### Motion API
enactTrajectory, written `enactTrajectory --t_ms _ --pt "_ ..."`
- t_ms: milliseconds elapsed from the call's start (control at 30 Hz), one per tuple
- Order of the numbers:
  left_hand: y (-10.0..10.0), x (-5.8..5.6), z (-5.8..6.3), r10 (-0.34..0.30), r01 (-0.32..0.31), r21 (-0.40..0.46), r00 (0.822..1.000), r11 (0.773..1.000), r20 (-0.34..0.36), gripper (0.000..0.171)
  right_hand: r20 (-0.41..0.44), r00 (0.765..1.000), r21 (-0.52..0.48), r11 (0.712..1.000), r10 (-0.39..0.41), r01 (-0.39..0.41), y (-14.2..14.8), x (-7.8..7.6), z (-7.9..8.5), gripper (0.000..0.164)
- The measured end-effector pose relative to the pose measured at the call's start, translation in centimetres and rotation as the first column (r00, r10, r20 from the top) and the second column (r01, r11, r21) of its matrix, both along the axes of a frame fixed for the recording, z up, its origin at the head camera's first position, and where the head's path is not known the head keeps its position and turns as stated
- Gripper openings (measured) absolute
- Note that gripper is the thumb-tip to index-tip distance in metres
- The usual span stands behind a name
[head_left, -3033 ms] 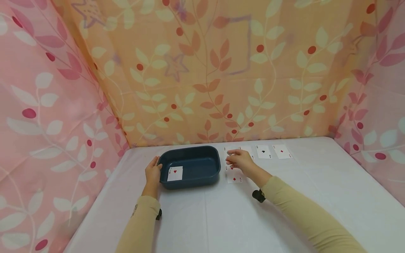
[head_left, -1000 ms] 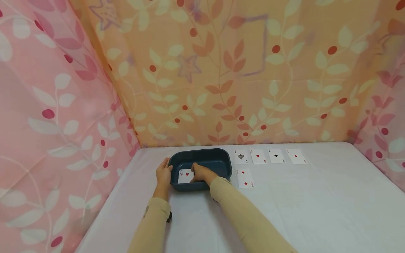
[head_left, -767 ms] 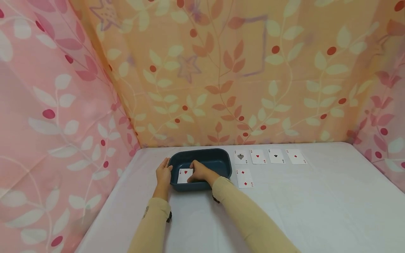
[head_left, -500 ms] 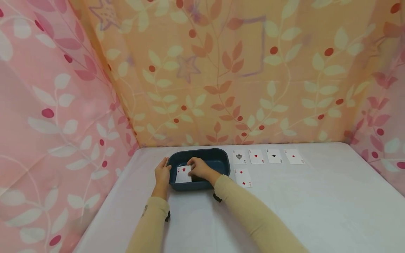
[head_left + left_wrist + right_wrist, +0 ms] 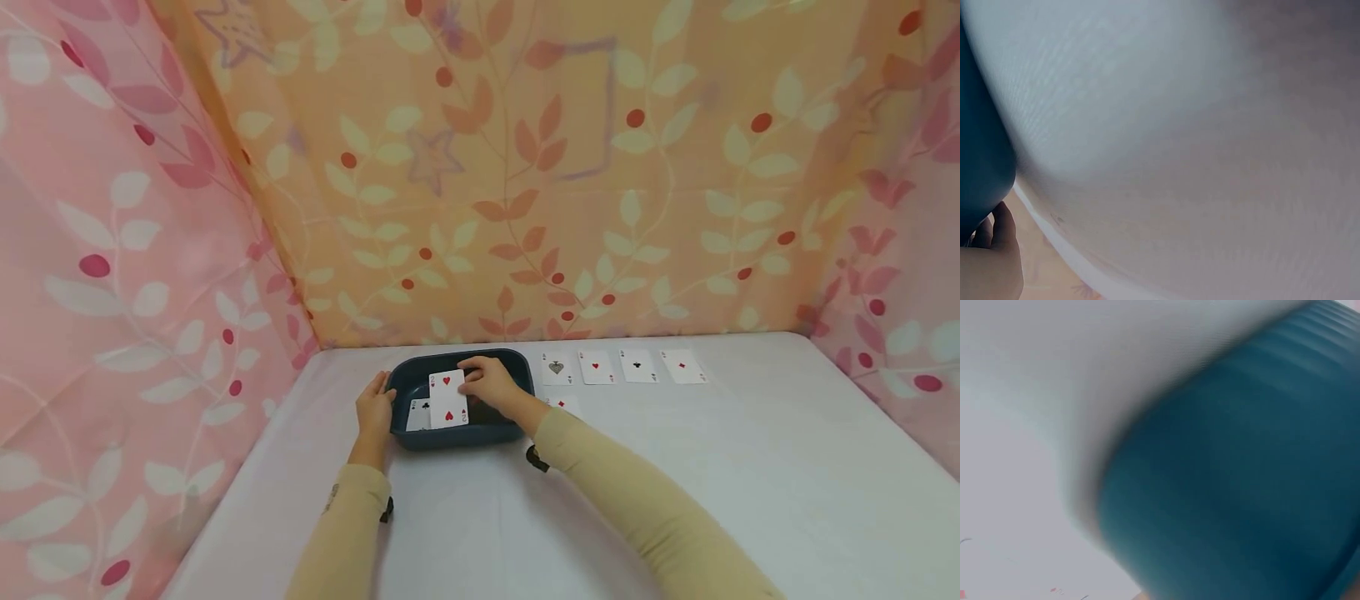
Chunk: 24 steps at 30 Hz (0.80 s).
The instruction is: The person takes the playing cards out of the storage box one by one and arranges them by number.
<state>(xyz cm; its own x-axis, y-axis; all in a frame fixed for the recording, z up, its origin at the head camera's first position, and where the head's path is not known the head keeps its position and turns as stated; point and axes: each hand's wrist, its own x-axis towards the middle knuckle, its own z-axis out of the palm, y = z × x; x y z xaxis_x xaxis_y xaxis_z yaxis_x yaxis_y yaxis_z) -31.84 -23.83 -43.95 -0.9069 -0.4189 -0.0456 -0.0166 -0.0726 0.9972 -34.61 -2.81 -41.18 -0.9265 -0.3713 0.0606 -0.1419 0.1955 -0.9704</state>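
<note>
In the head view, a dark blue rectangular tub (image 5: 457, 437) stands on the table. My left hand (image 5: 372, 412) grips its left end, thumb at the rim and fingers along the outside; the left wrist view catches those fingers (image 5: 1004, 228) against the blue wall. Between thumb and fingers, my right hand (image 5: 497, 390) pinches the right edge of a two of hearts (image 5: 447, 400), raised and tilted over the tub. Partly behind it, a club card (image 5: 417, 415) lies inside. The right wrist view is blurred and mostly filled by the tub's wall (image 5: 1229, 475).
Right of the tub, a row of aces runs along the back: spades (image 5: 557, 369), hearts (image 5: 597, 367), clubs (image 5: 638, 366) and diamonds (image 5: 683, 366). A two of diamonds (image 5: 562, 405) lies below the spade, partly hidden by the right hand. Patterned cloth (image 5: 517, 167) hangs behind.
From the two of diamonds my right hand has gone into the tub, taken the two of hearts and lifted it rightward, uncovering the club card. The left hand keeps its hold.
</note>
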Motion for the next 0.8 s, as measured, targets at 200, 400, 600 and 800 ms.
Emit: enactTrajectory --t_ms 200,400,600,800 --pt "-0.1 0.0 0.1 -0.001 0.001 0.019 1.0 1.0 -0.021 0.054 0.052 0.998 -0.015 0.999 -0.042 0.043 1.3 0.2 0.6 0.044" --pt "-0.1 0.0 0.3 0.002 -0.002 0.027 1.0 1.0 -0.008 0.055 0.099 0.992 -0.02 0.997 -0.074 0.076 2.5 0.3 1.1 0.046" --pt "0.0 0.1 0.4 0.007 -0.007 0.024 1.0 1.0 0.003 0.055 0.125 0.988 0.002 0.995 -0.095 0.095 3.7 0.3 1.4 0.044" --pt "0.0 0.3 0.5 0.004 -0.004 0.013 1.0 1.0 0.011 0.055 0.134 0.986 0.047 0.994 -0.099 0.094 5.0 0.4 1.6 0.046"
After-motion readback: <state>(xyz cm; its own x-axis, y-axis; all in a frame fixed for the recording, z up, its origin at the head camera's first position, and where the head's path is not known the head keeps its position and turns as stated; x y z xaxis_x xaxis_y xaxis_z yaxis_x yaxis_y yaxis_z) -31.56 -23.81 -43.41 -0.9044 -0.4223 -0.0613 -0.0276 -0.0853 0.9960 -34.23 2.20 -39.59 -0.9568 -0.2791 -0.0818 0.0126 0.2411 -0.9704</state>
